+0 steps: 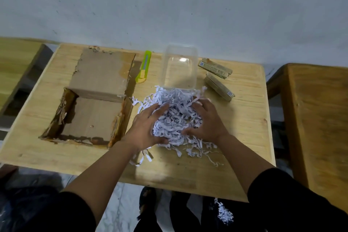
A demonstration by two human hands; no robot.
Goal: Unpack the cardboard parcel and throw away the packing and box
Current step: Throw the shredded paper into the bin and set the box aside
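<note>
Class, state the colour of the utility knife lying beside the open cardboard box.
The utility knife is lime green with yellow; head view.

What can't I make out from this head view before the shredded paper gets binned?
- Table under the shredded paper: covered by the pile and both hands, left hand, right hand.
- Print on the two small packs: too small.
- Cardboard box near inner wall: hidden by its own rim.
- Dark bag bottom left: cut off, blurred.

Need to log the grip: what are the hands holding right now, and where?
Both hands, left and right, cup the shredded paper pile from its two sides on the table; nothing else is held.
</note>
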